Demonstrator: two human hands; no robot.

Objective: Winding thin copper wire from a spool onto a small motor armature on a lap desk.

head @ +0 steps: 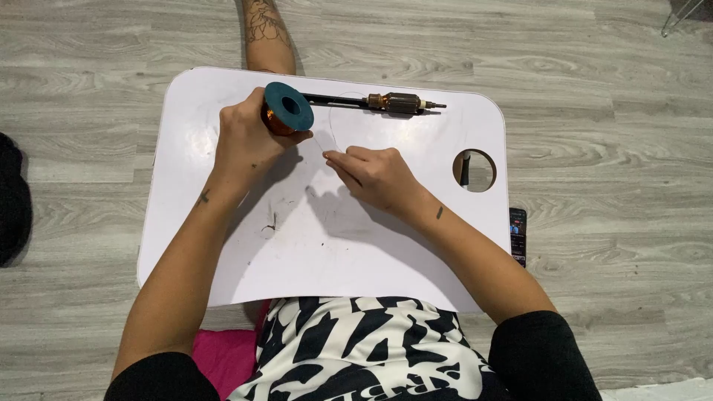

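Observation:
My left hand (245,141) grips a spool of copper wire (286,110) with a teal flange, held just above the far part of a white lap tray (319,252). My right hand (375,178) rests on the tray to the right of the spool, fingertips pinched on a thin strand of wire (332,134) that curves up from the spool. A motor armature (397,103) with copper windings lies on a dark shaft along the tray's far edge, beyond both hands.
A round hole (474,170) is cut in the tray's right side. A phone (518,235) lies on the grey wood floor beside the tray's right edge. A bare leg (266,33) stretches out beyond the tray. A dark object (11,197) sits at far left.

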